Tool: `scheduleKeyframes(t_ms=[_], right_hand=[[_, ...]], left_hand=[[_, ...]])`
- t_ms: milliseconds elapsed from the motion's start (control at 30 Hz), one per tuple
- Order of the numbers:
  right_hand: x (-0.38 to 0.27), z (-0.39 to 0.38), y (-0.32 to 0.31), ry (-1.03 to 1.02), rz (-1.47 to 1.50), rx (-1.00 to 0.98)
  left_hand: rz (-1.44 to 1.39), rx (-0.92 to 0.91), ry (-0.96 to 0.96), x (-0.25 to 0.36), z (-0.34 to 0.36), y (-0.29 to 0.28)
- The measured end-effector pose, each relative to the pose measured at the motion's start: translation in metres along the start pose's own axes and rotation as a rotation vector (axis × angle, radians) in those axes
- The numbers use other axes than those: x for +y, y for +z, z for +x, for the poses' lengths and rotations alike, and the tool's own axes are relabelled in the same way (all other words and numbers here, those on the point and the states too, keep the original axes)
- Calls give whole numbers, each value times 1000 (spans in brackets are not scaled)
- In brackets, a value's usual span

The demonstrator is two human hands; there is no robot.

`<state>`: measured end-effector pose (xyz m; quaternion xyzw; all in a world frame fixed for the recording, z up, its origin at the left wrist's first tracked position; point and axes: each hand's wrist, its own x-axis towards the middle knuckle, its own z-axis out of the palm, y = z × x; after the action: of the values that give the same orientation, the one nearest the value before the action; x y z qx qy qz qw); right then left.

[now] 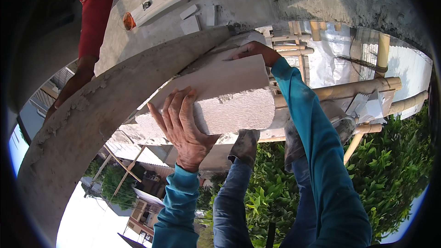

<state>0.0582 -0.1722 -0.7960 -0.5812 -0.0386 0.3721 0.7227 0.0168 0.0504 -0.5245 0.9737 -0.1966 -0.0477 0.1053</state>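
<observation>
A pale lightweight concrete block [235, 110] with a rough near face lies along the wall line in front of me. My left hand [181, 117] grips its near left part, fingers spread over the upper edge and thumb low against the near face. My right hand [254, 51] is bent over the block's far edge near the right end, its fingers partly hidden. Further pale block surface [149, 121] shows to the left of my left hand. A curved grey concrete beam [138, 71] runs close behind the block.
Bamboo poles [353, 88] form scaffolding at the right, with a crumpled bag [337, 121] and pale pieces [370, 105] on it. Beyond the beam, cut blocks [161, 4] lie on a concrete floor. Another person's red sleeve [95, 18] reaches in at left. Green foliage [271, 202] is below.
</observation>
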Motion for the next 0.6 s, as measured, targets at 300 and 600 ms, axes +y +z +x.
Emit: scheduleKeyframes(t_ms=[300,600], right_hand=[[1,-1,-5,-44,132,-93],[21,-26,-21,44,-34,-50]], left_hand=[[194,12,112,-12,-5,7],[190,36,92,-21,-5,9]])
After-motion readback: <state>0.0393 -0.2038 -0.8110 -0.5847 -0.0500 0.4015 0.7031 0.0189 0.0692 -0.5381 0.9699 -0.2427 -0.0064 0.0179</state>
